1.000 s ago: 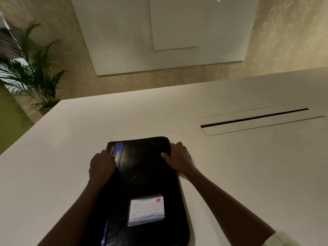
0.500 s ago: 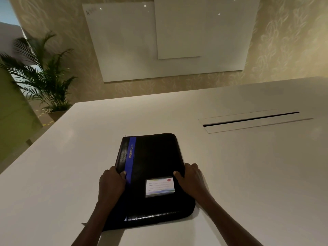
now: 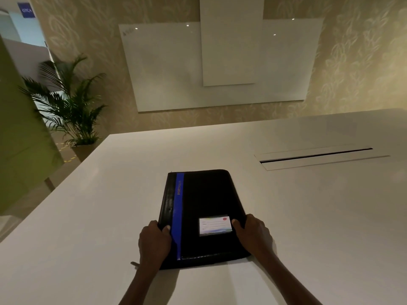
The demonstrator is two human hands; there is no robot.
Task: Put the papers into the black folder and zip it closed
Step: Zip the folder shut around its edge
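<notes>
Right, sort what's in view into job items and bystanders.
Job: black folder, closed flat on the table; left hand and right hand gripping its sides.
Bystanders: table, cable slot, potted plant, whiteboard.

Hidden and unreadable parts

Label (image 3: 215, 225) text is too small to read; both hands' fingers are hidden under the folder (image 3: 204, 214) edges.

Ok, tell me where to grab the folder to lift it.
Take the folder by its two long edges near the end closest to you, one hand from each side, thumbs on the cover. It lies flat and closed on the table, and the left hand and right hand already hold it that way.
</notes>
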